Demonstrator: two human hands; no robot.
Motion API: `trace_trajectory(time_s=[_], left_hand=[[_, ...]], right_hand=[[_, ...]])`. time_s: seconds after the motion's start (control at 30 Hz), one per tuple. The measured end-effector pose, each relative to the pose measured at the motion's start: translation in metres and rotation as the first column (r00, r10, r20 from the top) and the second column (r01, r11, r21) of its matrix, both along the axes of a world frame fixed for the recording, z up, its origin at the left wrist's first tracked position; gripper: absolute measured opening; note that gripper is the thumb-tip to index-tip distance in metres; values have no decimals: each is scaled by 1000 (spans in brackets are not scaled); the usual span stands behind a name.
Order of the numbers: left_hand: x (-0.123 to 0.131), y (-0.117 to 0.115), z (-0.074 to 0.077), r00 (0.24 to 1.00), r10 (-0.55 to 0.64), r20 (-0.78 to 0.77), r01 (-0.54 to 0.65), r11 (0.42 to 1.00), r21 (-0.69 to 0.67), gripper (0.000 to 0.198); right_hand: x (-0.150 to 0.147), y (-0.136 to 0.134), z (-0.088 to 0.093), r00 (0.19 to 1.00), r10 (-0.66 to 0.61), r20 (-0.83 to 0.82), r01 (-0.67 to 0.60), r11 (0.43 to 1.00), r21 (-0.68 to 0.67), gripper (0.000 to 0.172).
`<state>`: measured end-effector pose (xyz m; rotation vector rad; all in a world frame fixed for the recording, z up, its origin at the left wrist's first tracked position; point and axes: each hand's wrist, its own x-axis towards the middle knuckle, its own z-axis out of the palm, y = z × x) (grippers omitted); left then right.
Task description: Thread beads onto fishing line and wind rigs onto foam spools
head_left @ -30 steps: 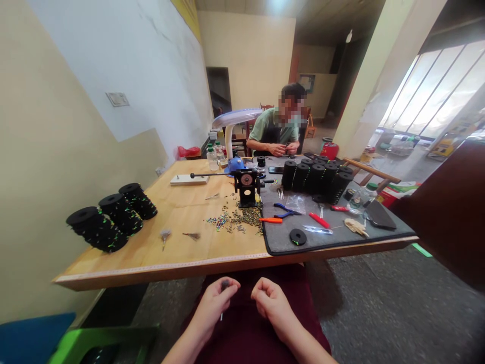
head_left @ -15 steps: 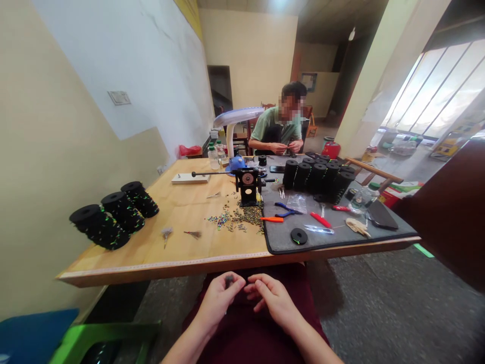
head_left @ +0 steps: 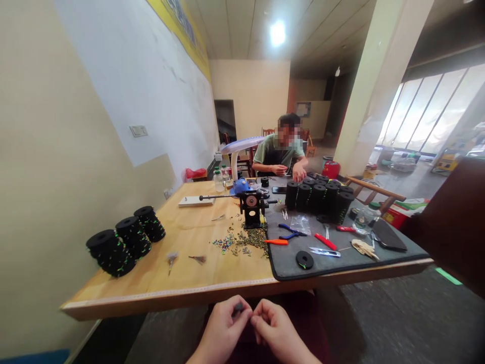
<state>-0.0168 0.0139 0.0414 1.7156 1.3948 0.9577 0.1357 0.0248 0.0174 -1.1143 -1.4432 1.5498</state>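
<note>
Two hands are seen low down, in front of the near edge of the wooden table (head_left: 182,283). A small dark piece (head_left: 238,307) is pinched in the fingertips of the left hand (head_left: 223,331). The right hand (head_left: 273,328) is curled just beside it, and its fingertips meet the left ones at the piece; what the piece is cannot be told. On the left side of the table three black spools (head_left: 125,238) with green flecks are laid in a row. On the grey mat (head_left: 341,263), about eight more black spools (head_left: 320,197) are stood in a bunch; an exact count cannot be made. One black winding tool (head_left: 252,205) is set near the middle, with a heap of small coloured bits (head_left: 238,241) in front of it. One flat black disc (head_left: 304,260) is placed near the mat's front edge. One other person (head_left: 282,154) is seated at the far end.
</note>
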Motion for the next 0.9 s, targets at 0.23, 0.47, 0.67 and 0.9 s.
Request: trace_trajectory(time_s=[0.23, 0.47, 0.67, 0.9], left_hand=[[-29, 48, 16, 933, 115, -340, -48, 978, 202, 17], [-23, 98, 30, 863, 136, -487, -9, 967, 254, 16], [43, 121, 21, 859, 35, -511, 63, 983, 172, 10], [60, 151, 9, 854, -49, -519, 77, 996, 32, 24]], right_hand=[[10, 3, -7, 980, -126, -154, 125, 992, -16, 38], [17, 1, -13, 944, -216, -248, 187, 973, -138, 46], [20, 0, -18, 919, -277, -282, 242, 958, -154, 50], [29, -2, -19, 902, -316, -295, 268, 944, -192, 50]])
